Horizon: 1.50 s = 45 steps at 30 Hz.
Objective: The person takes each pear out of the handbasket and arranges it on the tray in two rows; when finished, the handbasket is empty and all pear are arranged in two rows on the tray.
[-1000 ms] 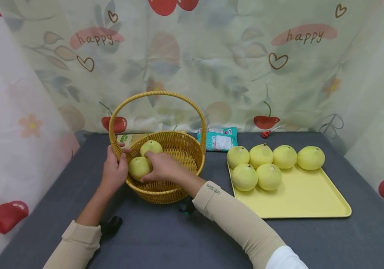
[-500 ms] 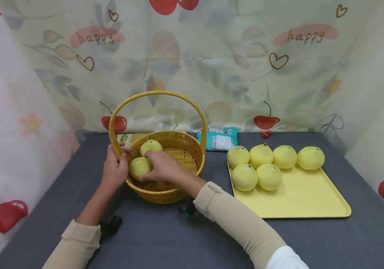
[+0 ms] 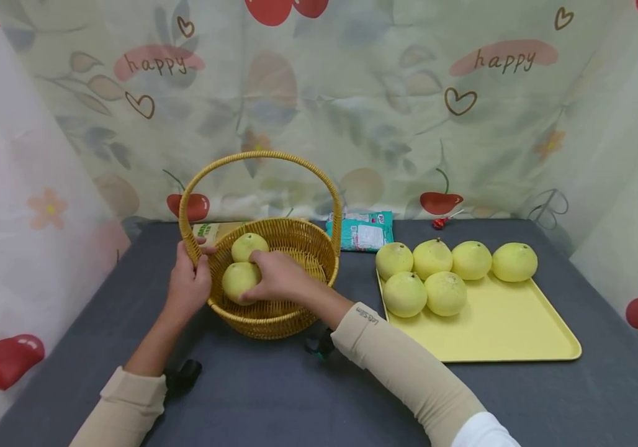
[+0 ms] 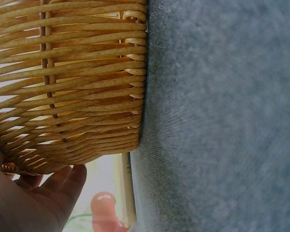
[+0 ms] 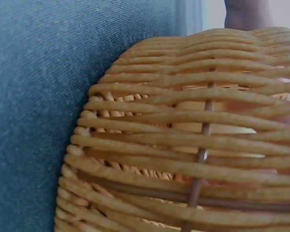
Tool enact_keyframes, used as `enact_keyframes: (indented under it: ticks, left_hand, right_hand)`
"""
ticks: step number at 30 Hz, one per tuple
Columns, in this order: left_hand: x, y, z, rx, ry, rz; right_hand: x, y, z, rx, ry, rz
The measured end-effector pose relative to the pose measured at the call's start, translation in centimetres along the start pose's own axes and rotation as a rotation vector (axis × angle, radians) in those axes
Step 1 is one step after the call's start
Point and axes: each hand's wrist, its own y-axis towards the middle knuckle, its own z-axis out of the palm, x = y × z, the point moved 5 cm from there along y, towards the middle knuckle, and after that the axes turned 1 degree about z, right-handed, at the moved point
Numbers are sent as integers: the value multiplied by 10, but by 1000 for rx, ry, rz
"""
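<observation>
The wicker basket with a tall hoop handle stands on the dark cloth. At its left side, my left hand grips the rim where the handle joins; in the left wrist view its fingers bend around the rim. Inside, my right hand holds a round yellow-green fruit at the front left. Behind it, a second fruit lies against the basket wall, close to the right hand's fingers. From the right wrist, the woven wall covers most of the hand and fruit.
To the right, a yellow tray bears several similar fruits toward its back left. Behind the basket lie a teal packet, a flat brown package and a red-wrapped lollipop. A printed curtain surrounds the table.
In the last half second, my right hand has moved slightly right, and the front fruit has shifted right with it inside the basket. My left hand keeps its grip.
</observation>
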Motion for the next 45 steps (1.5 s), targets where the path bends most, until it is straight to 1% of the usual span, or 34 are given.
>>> enact_keyframes:
  ticks: [9,12,15,19,26,33,38,42,45]
  left_hand:
    - [2,1,0,-1,-6,2]
    - [2,1,0,1,-1,-1]
    - [3,0,0,1,3,-7]
    - [3,0,0,-3,3,-10]
    - [2,0,1,-7,12,-7]
    - [0,0,0,2,13,-14]
    - [-1,1,0,2,18,-17]
    - [-1,1,1,1,15,-20]
    - [-1,1,1,-2,9,-18]
  right_hand:
    - [-6,-8,-5,-6,66,-14]
    - [-9,-14,-10,-10,100,0]
    - [-10,-22,-16,-21,107,1]
    - [-10,-35,-25,-34,122,-10]
    - [-9,-64,-43,-69,188,-20]
    - [-23,-93,-58,-87,284,20]
    - [-33,-113,-68,-130,365,45]
    - [-38,-125,-75,-166,413,45]
    - [-41,-131,-79,-188,414,34]
